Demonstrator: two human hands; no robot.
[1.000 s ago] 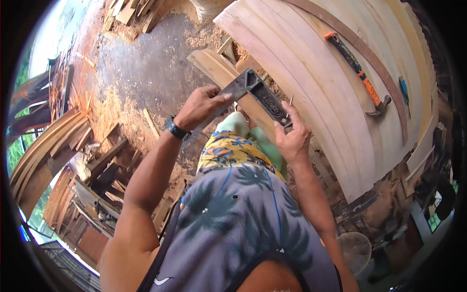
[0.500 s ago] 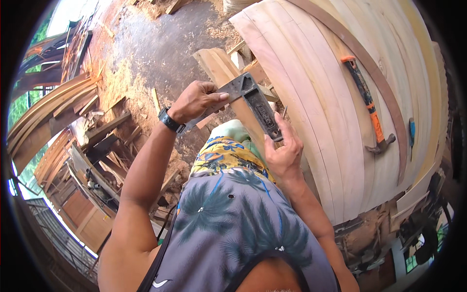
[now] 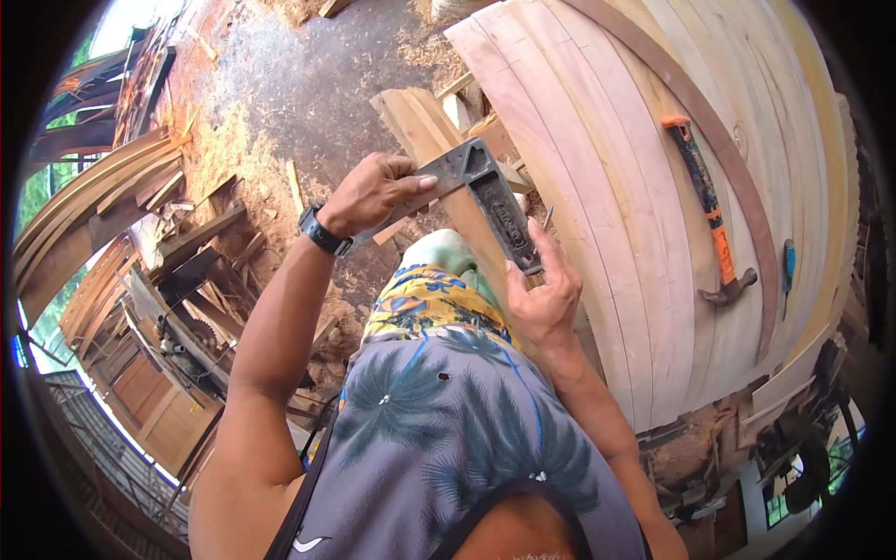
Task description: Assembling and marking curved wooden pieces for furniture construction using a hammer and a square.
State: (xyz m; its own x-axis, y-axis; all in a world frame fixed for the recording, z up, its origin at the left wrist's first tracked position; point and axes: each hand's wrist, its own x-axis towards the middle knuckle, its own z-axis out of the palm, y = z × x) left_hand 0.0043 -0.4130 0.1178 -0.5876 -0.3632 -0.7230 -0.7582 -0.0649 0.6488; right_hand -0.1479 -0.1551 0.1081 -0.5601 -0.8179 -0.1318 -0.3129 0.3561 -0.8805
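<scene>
While both hands stay on the square, little else in the scene has shifted over the last second.

Right hand: right hand (image 3: pixel 546 299) closed round the lower end of the dark stock of the try square (image 3: pixel 485 201), fingers wrapped, a thin nail or pencil (image 3: pixel 547 217) poking up from its grip; which it is, too small to tell.

Left hand: left hand (image 3: pixel 373 191), black wristwatch (image 3: pixel 320 232) on the wrist, pinches the metal blade of the square, thumb along it. Hands apart, one at each arm of the tool.

Square position: held in front of the torso over a narrow plank edge (image 3: pixel 425 131), corner upward, just beside the planked hull (image 3: pixel 597 187). Compared with a second ago it sits much the same, tilted slightly differently.

Change read: only small adjustment of the square; I judge a fitting or marking step is continuing, not finished.

Further off, right: orange-and-black claw hammer (image 3: pixel 707 215) lying on the planking, well apart from the hands, unmoved.

Further off, left: stacked curved timbers (image 3: pixel 103 205), offcuts and sawdust floor (image 3: pixel 271 93).
</scene>
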